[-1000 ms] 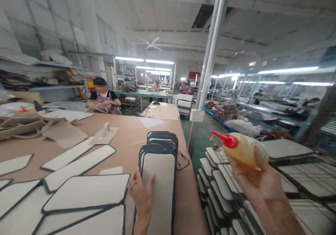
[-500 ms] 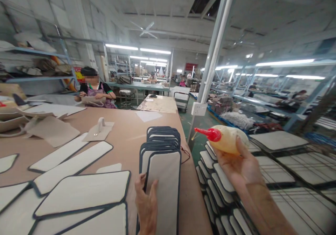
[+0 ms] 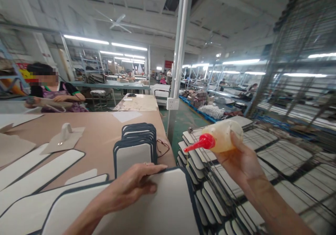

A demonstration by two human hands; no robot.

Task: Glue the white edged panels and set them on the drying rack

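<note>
"Where were the hands when you looked over?"

"Apart. The left hand (image 3: 133,186) lay flat, fingers spread, pressing the near panel (image 3: 162,207) onto the table (image 3: 105,130). The right hand (image 3: 240,161) was wrapped around the glue bottle (image 3: 223,138), off at three o'clock over the wire rack (image 3: 275,158), red nozzle (image 3: 202,143) tipped toward nine."

"And the rest of the panels?"

"A stack of panels (image 3: 135,142) sat at twelve o'clock from the left hand, just beyond it. Another person (image 3: 52,91) worked at ten o'clock."

"Any advice?"

"I'd have kept that palm firm so the panel couldn't slide, and squeezed gently along the dark edging."
</note>
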